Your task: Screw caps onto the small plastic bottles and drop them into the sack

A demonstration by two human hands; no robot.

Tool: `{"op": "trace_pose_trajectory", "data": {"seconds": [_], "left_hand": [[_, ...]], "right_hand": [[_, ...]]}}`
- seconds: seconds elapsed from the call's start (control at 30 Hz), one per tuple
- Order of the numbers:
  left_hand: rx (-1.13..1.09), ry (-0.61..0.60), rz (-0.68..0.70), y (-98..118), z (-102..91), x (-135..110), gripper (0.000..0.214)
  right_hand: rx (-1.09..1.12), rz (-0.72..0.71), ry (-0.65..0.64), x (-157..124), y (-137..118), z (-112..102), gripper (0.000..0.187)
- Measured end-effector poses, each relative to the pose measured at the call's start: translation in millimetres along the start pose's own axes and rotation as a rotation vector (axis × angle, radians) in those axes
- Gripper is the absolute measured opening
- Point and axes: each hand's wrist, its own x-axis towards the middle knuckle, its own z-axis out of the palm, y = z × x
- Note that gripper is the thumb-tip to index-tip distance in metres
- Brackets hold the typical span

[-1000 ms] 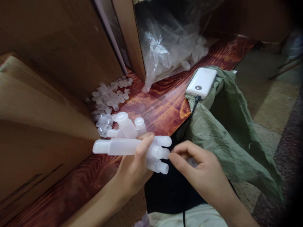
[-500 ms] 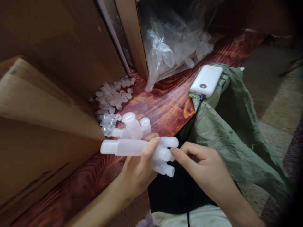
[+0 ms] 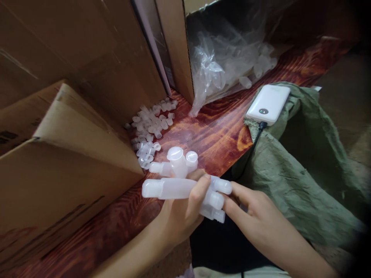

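Observation:
My left hand [image 3: 185, 208] is wrapped round a bunch of translucent white plastic bottles [image 3: 178, 188], several of them pointing different ways. One long bottle with a rounded cap lies across the thumb side, its cap to the left. Two flat-topped ones stick up behind it. At the bunch's right end, my right hand [image 3: 246, 204] has its thumb and fingers closed by the bottle ends. The fingertips are partly behind the bottles, so what they pinch is hidden. One lower bottle there shows a bare threaded neck [image 3: 219, 215].
Small clear caps [image 3: 152, 121] lie piled on the wood-grain table [image 3: 199, 135] against cardboard boxes [image 3: 87, 154]. Behind, an open box holds a plastic bag [image 3: 211, 69] of bottles. A white power bank [image 3: 269, 104] with a black cable rests on a green sack [image 3: 278, 154] at right.
The view has shifted, so everything sits further right and slightly lower. My right-hand fingers have moved in behind the bottle ends. The left hand keeps its hold on the bunch.

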Motion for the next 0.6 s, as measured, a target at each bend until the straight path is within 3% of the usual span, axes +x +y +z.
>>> {"op": "trace_pose_trajectory", "data": {"seconds": [0.13,0.4,0.6], "left_hand": [[-0.056,-0.011,0.009,-0.9,3.2,-1.5,0.058],[-0.189,0.154,-0.091,-7.4,17.0,0.8,0.057],[-0.105,0.198,-0.229,-4.8,13.8,7.4,0.049]], "right_hand": [[0.108,0.016,-0.027,1.8,4.0,4.7,0.029],[0.473,0.086,-0.084,-4.0,21.5,9.0,0.031],[0.279,0.129,-0.068,-12.1,16.4,7.3,0.030]]}}
